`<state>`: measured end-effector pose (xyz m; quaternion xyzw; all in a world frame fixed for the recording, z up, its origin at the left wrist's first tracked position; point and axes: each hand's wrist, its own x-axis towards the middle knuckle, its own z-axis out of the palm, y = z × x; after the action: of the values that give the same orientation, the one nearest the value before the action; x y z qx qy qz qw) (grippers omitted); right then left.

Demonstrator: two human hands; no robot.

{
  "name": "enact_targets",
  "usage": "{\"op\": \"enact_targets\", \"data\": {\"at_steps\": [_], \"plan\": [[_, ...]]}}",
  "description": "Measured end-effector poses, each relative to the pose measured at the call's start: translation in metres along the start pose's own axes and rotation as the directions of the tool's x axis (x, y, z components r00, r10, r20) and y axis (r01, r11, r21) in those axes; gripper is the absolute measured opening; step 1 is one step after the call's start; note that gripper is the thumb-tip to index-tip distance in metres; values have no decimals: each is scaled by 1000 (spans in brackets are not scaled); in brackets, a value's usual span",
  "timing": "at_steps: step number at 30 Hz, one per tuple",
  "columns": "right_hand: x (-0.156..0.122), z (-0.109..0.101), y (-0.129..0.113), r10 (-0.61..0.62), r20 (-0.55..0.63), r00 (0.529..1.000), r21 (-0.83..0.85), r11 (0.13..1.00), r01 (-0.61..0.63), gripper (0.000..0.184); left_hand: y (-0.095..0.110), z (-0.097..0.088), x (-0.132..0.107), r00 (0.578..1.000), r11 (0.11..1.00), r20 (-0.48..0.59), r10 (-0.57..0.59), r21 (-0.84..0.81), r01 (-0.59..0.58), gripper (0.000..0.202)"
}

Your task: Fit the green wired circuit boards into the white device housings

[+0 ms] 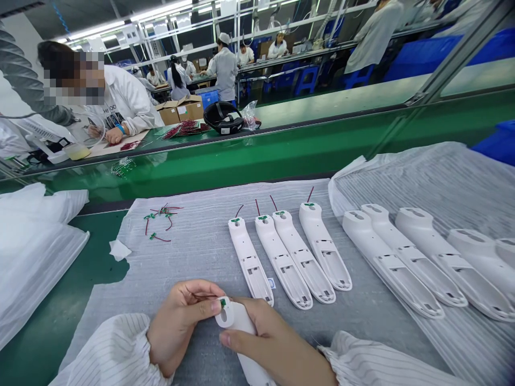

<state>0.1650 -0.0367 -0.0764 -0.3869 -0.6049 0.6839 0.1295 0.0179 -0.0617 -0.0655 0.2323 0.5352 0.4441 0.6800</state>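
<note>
My right hand (273,338) is wrapped round a white plastic housing (251,367), its rounded end with an oval hole tilted up towards me. At that end my left hand (181,321) pinches a small green circuit board (223,303) against the rim. Whether a wire hangs from this board is hidden by the fingers. Beyond my hands several white housings lie in a row, among them a near one (249,257), each with a green board and a dark red wire (257,207) at its top. Loose green boards with red wires (161,213) are scattered at the back left.
More white housings (392,262) without visible boards lie at right on foam sheeting (462,177). Folded white foam (36,252) is piled at left. A green ledge (257,161) runs behind, carrying a black headband-like object (223,117). A co-worker (124,96) sits across it.
</note>
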Motion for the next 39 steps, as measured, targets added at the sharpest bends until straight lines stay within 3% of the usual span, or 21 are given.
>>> {"op": "enact_targets", "data": {"at_steps": [10,17,23,39], "plan": [[2,-1,2,-36,51,998,14,999,35,15,-2,-5,2,995,976,-36,96,200,-87,17],[2,-1,2,-33,25,999,-23,999,34,13,0,-5,3,991,963,86,107,239,-125,19],[1,-1,-1,-33,7,999,-48,998,33,13,-1,-4,1,980,953,96,173,236,-191,13],[2,2,0,-60,55,997,-111,992,65,9,-2,-13,-3,936,817,133,326,458,-350,10]]}}
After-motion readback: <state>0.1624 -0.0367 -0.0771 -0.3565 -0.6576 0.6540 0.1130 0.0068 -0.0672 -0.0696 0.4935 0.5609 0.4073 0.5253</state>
